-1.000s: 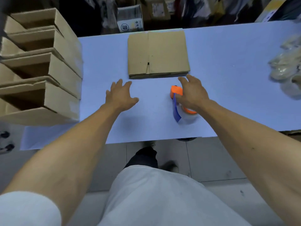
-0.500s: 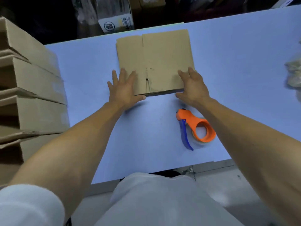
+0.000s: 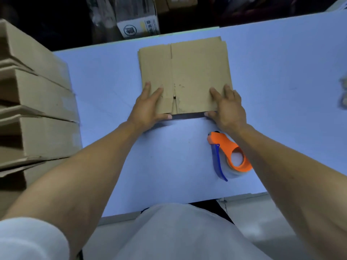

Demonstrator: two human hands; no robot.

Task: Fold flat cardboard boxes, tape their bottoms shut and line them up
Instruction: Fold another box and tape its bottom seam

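A stack of flat cardboard boxes [image 3: 187, 72] lies on the pale blue table [image 3: 281, 81], near its far edge. My left hand [image 3: 148, 107] grips the stack's near left corner, fingers on top and thumb under the near edge. My right hand [image 3: 227, 107] holds the near right corner the same way. The near edge is raised slightly, with a dark gap beneath it. An orange tape dispenser [image 3: 229, 156] with a blue blade guard and clear tape rests on the table just below my right wrist.
Several folded cardboard boxes [image 3: 35, 113] stand in a row along the table's left side. A pale blurred object [image 3: 343, 94] sits at the right edge. Boxes and clutter [image 3: 139, 21] lie in the dark beyond the far edge.
My right hand let go of the tape dispenser, which now lies on the table. Both hands moved forward to the flat stack and took hold of its near edge, lifting it a little.
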